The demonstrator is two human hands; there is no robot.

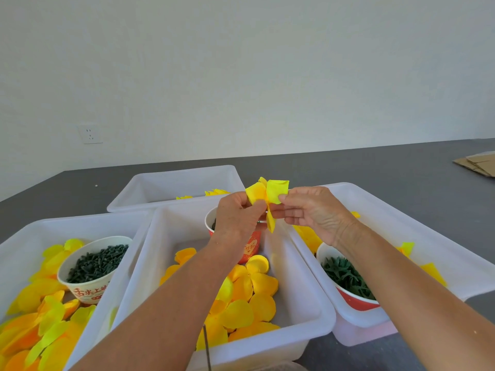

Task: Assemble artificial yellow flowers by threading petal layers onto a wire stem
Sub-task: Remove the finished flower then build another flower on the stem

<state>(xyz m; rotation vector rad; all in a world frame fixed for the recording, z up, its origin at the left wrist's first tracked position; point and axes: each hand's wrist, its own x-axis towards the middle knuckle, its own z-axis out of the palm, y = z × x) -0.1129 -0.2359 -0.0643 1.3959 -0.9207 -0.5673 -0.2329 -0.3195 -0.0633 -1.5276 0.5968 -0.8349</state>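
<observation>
A yellow petal layer (267, 195) is held up above the middle white bin (300, 274). My left hand (237, 218) pinches it from the left, fingers curled at its centre. My right hand (312, 212) pinches its right petal between thumb and fingers. A tiny pale tip shows between the two hands at the petal's centre; the stem itself is hidden. Loose yellow and orange petals (246, 303) lie in the middle bin below my arms.
A left bin (24, 236) holds petals and a paper cup of dark green pieces (93, 263). A right bin (428, 236) holds a red cup of green star-shaped parts (345, 277). A red cup (250, 245) stands behind my left hand. A far bin (171, 183) and cardboard (479, 163) lie beyond.
</observation>
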